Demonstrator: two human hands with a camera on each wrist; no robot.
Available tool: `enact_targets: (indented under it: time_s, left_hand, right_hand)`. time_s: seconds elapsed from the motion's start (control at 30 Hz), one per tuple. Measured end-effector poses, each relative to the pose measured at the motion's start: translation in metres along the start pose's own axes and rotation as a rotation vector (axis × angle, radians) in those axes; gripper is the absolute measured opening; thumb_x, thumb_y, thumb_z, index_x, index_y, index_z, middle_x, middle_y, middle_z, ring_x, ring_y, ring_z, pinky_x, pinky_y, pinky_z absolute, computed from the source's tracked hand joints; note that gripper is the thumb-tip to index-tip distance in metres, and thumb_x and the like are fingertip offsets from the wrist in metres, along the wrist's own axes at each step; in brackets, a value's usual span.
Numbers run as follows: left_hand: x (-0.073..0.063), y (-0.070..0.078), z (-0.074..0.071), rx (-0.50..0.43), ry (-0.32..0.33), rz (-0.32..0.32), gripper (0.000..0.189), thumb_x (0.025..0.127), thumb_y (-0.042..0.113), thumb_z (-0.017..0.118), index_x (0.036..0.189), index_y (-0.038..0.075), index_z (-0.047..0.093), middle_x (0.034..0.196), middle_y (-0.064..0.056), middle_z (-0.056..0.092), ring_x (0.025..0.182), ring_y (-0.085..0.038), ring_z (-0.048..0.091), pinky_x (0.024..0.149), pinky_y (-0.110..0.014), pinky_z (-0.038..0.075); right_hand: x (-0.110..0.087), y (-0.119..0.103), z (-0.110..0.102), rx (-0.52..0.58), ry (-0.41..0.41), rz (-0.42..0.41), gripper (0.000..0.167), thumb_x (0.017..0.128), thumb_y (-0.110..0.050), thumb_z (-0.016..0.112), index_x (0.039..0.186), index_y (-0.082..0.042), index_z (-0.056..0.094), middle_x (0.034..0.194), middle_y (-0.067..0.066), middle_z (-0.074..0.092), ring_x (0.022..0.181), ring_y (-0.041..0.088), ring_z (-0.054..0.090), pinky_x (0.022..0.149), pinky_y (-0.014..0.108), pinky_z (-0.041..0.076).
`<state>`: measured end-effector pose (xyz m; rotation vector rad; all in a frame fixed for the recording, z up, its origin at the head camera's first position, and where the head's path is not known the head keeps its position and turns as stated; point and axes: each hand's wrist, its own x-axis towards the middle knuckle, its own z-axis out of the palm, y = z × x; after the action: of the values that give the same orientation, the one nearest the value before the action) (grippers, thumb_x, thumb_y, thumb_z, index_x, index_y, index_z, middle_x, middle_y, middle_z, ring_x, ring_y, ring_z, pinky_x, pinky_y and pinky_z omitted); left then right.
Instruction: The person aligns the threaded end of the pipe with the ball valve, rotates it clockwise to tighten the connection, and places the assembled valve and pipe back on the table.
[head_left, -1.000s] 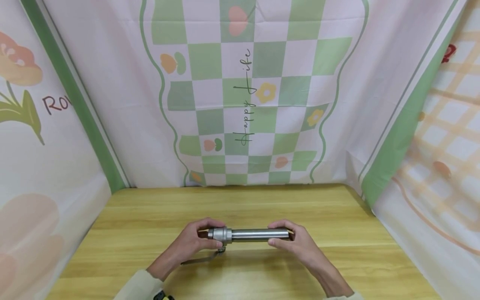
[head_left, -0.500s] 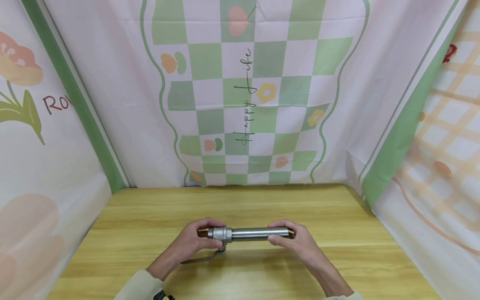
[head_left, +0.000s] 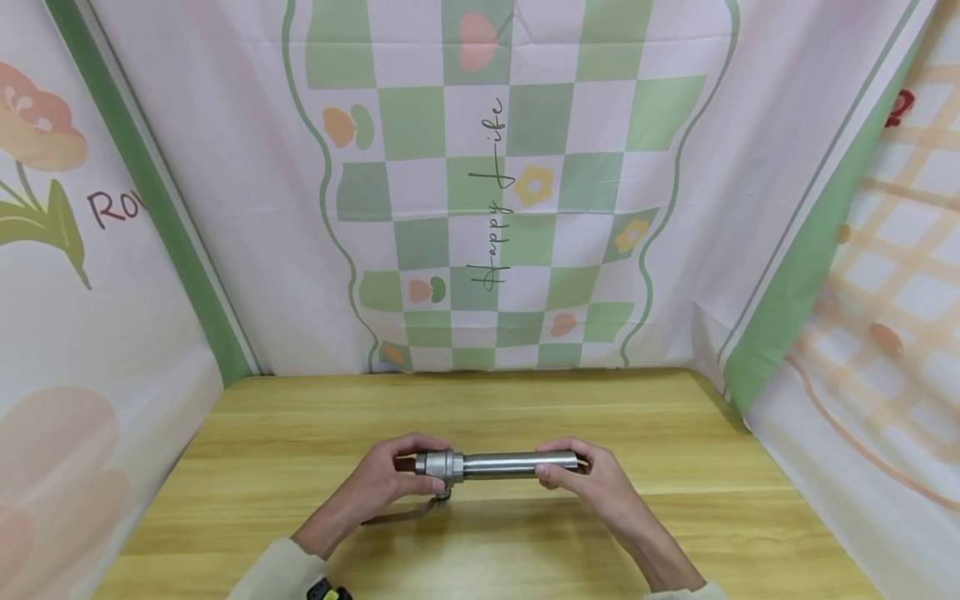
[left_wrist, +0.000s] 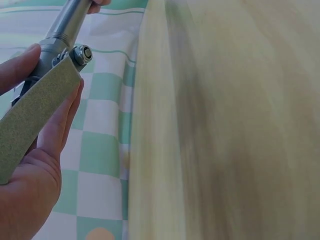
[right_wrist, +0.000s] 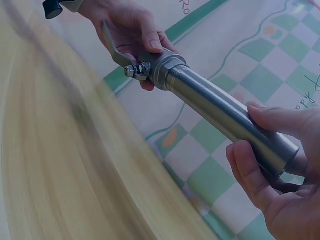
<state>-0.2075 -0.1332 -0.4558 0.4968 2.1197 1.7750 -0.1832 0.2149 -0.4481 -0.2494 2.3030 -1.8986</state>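
A steel ball valve (head_left: pixel 442 467) with a flat lever handle (left_wrist: pixel 37 117) is joined to a straight metal pipe (head_left: pixel 498 465). Threads show where the pipe enters the valve in the right wrist view. My left hand (head_left: pixel 375 481) grips the valve body between thumb and fingers, its lever angling back below the palm. Near the pipe's free end, my right hand (head_left: pixel 592 477) holds the tube, thumb on the near side and fingers round the far side. Both pieces are held level above the wooden table (head_left: pixel 480 408).
A printed cloth (head_left: pixel 480 183) with green checks hangs behind the table's back edge. More cloth hangs at the left (head_left: pixel 90 333) and right (head_left: pixel 885 333) sides. A dark wrist device (head_left: pixel 326 590) sits at the left cuff.
The pipe's right end has risen very slightly, along with the right thumb. Both hands keep their hold, and the left hand is nearly still.
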Motion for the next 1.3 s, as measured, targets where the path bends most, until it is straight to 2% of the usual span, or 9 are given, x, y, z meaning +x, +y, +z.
enact_targets:
  time_s: [0.33,0.6,0.9,1.1,1.3]
  left_hand:
    - [0.0,0.006,-0.005,0.039,0.003,0.007,0.05,0.092,0.024,0.089,0.139,0.015,0.072,0.133,-0.017,0.07,0.109,-0.026,0.071,0.092,-0.04,0.061]
    - [-0.002,0.009,-0.008,0.05,0.001,-0.006,0.05,0.093,0.025,0.089,0.14,0.018,0.072,0.135,-0.016,0.068,0.111,-0.027,0.069,0.09,-0.04,0.059]
    - [-0.002,0.012,-0.01,0.069,0.01,-0.006,0.048,0.093,0.026,0.089,0.137,0.019,0.074,0.134,-0.015,0.07,0.109,-0.028,0.068,0.088,-0.039,0.058]
    - [-0.002,0.013,-0.011,0.082,0.013,-0.001,0.048,0.092,0.026,0.089,0.137,0.02,0.074,0.133,-0.014,0.07,0.109,-0.028,0.068,0.088,-0.039,0.057]
    - [-0.001,0.014,-0.012,0.084,0.003,-0.001,0.048,0.092,0.025,0.089,0.137,0.019,0.074,0.133,-0.015,0.07,0.11,-0.029,0.068,0.089,-0.04,0.057]
  right_hand:
    - [0.002,-0.003,0.0,-0.009,0.009,0.0,0.042,0.099,-0.019,0.082,0.129,0.007,0.07,0.102,0.008,0.075,0.092,0.015,0.073,0.088,0.032,0.061]
    - [0.002,-0.007,-0.003,-0.046,-0.054,-0.001,0.04,0.102,-0.023,0.078,0.13,0.004,0.07,0.106,0.011,0.074,0.095,0.018,0.071,0.088,0.031,0.059]
    - [0.004,-0.009,-0.003,-0.028,-0.073,-0.005,0.041,0.1,-0.02,0.081,0.131,0.005,0.07,0.115,0.01,0.072,0.099,0.018,0.071,0.091,0.033,0.06]
    - [0.005,-0.01,-0.004,-0.061,-0.088,-0.024,0.042,0.098,-0.019,0.083,0.129,0.003,0.066,0.119,0.011,0.068,0.1,0.019,0.069,0.088,0.032,0.058]
    - [0.005,-0.011,-0.007,-0.052,-0.143,-0.02,0.048,0.096,-0.016,0.084,0.134,0.005,0.063,0.119,0.014,0.071,0.098,0.016,0.07,0.086,0.03,0.057]
